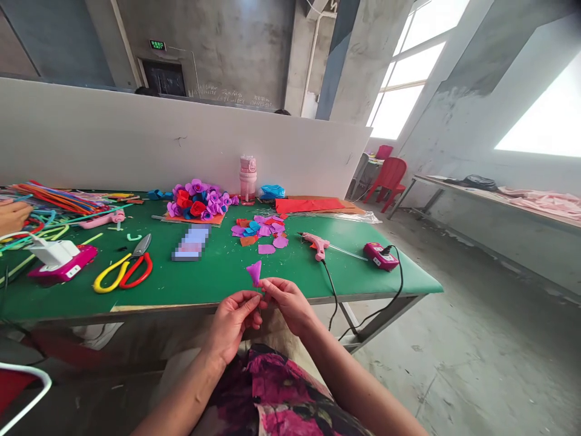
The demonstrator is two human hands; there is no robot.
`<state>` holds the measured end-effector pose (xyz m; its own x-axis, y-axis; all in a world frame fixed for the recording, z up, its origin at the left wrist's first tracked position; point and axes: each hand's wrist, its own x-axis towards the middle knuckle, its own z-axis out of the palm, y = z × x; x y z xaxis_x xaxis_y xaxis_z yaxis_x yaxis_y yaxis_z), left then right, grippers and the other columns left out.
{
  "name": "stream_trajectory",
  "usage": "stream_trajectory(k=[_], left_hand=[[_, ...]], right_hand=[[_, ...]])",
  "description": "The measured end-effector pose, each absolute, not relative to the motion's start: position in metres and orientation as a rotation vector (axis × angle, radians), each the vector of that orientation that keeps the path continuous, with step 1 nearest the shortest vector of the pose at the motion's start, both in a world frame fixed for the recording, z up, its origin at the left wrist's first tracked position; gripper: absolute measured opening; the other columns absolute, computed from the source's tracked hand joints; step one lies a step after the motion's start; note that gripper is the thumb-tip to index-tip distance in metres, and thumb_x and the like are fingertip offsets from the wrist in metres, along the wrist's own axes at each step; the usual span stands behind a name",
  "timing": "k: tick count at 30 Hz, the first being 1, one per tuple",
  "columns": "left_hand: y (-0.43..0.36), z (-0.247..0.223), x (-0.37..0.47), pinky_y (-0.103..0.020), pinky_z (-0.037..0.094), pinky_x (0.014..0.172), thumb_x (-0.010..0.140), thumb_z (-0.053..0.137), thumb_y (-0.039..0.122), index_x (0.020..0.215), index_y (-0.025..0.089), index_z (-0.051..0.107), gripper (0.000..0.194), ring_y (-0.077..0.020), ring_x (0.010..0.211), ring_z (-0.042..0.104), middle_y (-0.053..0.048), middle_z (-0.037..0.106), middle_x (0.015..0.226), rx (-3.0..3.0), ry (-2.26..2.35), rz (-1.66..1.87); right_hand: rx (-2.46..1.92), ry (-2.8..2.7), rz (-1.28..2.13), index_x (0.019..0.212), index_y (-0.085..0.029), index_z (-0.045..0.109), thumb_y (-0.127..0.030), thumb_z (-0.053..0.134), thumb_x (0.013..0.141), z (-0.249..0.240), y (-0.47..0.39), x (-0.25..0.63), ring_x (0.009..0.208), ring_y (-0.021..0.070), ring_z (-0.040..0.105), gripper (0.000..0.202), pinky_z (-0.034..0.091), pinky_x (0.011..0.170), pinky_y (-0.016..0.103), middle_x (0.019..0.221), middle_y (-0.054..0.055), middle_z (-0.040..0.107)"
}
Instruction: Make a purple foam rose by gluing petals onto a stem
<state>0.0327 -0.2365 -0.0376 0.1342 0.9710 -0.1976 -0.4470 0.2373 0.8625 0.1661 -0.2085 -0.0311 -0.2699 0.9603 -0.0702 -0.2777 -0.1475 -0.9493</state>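
A: Layout?
B: Green table point(408, 275); loose petals point(264, 229) ahead of the hands, likely for easy reach.
A: Grip?
B: Left hand point(233, 316) pinched, can't tell on what. Right hand point(287, 301) pinches purple paper point(254, 272) at its narrow base near the table edge, probably keeping it furled.

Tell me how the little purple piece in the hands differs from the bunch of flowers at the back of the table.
The purple piece is a single small cone-like shape, while the bunch of flowers is much bigger, with many blooms. The piece is all purple; the bunch mixes purple, red and blue. The piece is held up by the right hand; the bunch rests on an orange sheet. Both show purple.
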Motion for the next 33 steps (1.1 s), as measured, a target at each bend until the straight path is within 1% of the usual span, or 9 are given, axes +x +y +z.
stream_trajectory(k=[2, 5, 9, 15, 18, 22, 26, 30, 33], left_hand=[[-0.2373, -0.0372, 0.0333, -0.019, 0.039, 0.042, 0.062, 0.079, 0.031, 0.075, 0.013, 0.068, 0.025, -0.0064, 0.046, 0.051, -0.002, 0.068, 0.067, 0.746, 0.886, 1.174], [-0.2385, -0.0365, 0.0340, -0.019, 0.039, 0.042, 0.063, 0.079, 0.032, 0.076, 0.013, 0.069, 0.025, -0.0065, 0.045, 0.051, -0.003, 0.068, 0.067, 0.752, 0.869, 1.168], [-0.2402, -0.0360, 0.0351, -0.019, 0.039, 0.042, 0.064, 0.078, 0.031, 0.076, 0.013, 0.069, 0.023, -0.0064, 0.045, 0.051, -0.003, 0.068, 0.067, 0.747, 0.825, 1.155], [-0.2429, -0.0352, 0.0369, -0.019, 0.039, 0.042, 0.065, 0.078, 0.031, 0.076, 0.014, 0.068, 0.023, -0.0062, 0.044, 0.050, -0.002, 0.067, 0.066, 0.728, 0.792, 1.149], [-0.2440, -0.0352, 0.0388, -0.019, 0.039, 0.043, 0.064, 0.078, 0.032, 0.076, 0.013, 0.067, 0.024, -0.0062, 0.044, 0.050, -0.002, 0.066, 0.065, 0.742, 0.809, 1.174], [-0.2448, -0.0349, 0.0409, -0.019, 0.039, 0.043, 0.063, 0.079, 0.033, 0.076, 0.013, 0.068, 0.026, -0.0063, 0.045, 0.051, -0.001, 0.065, 0.065, 0.762, 0.841, 1.213], [-0.2452, -0.0340, 0.0410, -0.020, 0.039, 0.043, 0.062, 0.079, 0.033, 0.075, 0.013, 0.068, 0.026, -0.0065, 0.045, 0.050, -0.002, 0.066, 0.064, 0.753, 0.843, 1.214], [-0.2450, -0.0330, 0.0396, -0.019, 0.040, 0.043, 0.062, 0.079, 0.033, 0.076, 0.013, 0.068, 0.027, -0.0067, 0.044, 0.050, -0.003, 0.067, 0.065, 0.741, 0.855, 1.207], [-0.2444, -0.0321, 0.0376, -0.020, 0.042, 0.044, 0.061, 0.079, 0.033, 0.074, 0.014, 0.067, 0.026, -0.0077, 0.045, 0.052, -0.003, 0.068, 0.066, 0.744, 0.901, 1.236]], right_hand=[[-0.871, -1.115, 1.684, 0.085, -0.013, 0.071, -0.049, 0.071, 0.071, -0.0313, -0.2081, 0.1653, 0.053, 0.0073, 0.045, 0.039, 0.032, 0.058, 0.022, 0.056, -0.003, 0.054], [-0.786, -1.109, 1.806, 0.091, -0.012, 0.071, -0.049, 0.070, 0.073, -0.0312, -0.2077, 0.1658, 0.050, 0.0067, 0.044, 0.042, 0.033, 0.055, 0.022, 0.054, -0.004, 0.052], [-0.695, -1.094, 1.964, 0.100, -0.013, 0.068, -0.051, 0.070, 0.071, -0.0300, -0.2081, 0.1672, 0.044, 0.0094, 0.049, 0.048, 0.037, 0.051, 0.024, 0.049, -0.007, 0.047], [-0.603, -1.064, 2.034, 0.097, -0.013, 0.067, -0.048, 0.072, 0.071, -0.0292, -0.2096, 0.1682, 0.041, 0.0134, 0.055, 0.043, 0.045, 0.047, 0.028, 0.047, -0.008, 0.047], [-0.603, -1.088, 2.013, 0.094, -0.013, 0.066, -0.048, 0.072, 0.071, -0.0288, -0.2112, 0.1689, 0.042, 0.0144, 0.057, 0.042, 0.046, 0.047, 0.029, 0.048, -0.008, 0.047], [-0.640, -1.116, 1.962, 0.090, -0.012, 0.067, -0.048, 0.072, 0.071, -0.0272, -0.2128, 0.1697, 0.042, 0.0137, 0.055, 0.042, 0.044, 0.048, 0.029, 0.050, -0.007, 0.047], [-0.705, -1.058, 1.944, 0.095, -0.013, 0.067, -0.048, 0.073, 0.070, -0.0261, -0.2125, 0.1693, 0.045, 0.0093, 0.050, 0.044, 0.040, 0.051, 0.025, 0.053, -0.006, 0.048], [-0.801, -0.958, 1.847, 0.083, -0.013, 0.068, -0.049, 0.072, 0.070, -0.0288, -0.2117, 0.1686, 0.049, 0.0053, 0.041, 0.038, 0.034, 0.053, 0.021, 0.060, -0.005, 0.047], [-0.935, -1.003, 1.607, 0.073, -0.015, 0.065, -0.046, 0.076, 0.065, -0.0340, -0.2110, 0.1694, 0.051, 0.0060, 0.038, 0.034, 0.030, 0.052, 0.021, 0.059, -0.005, 0.049]])
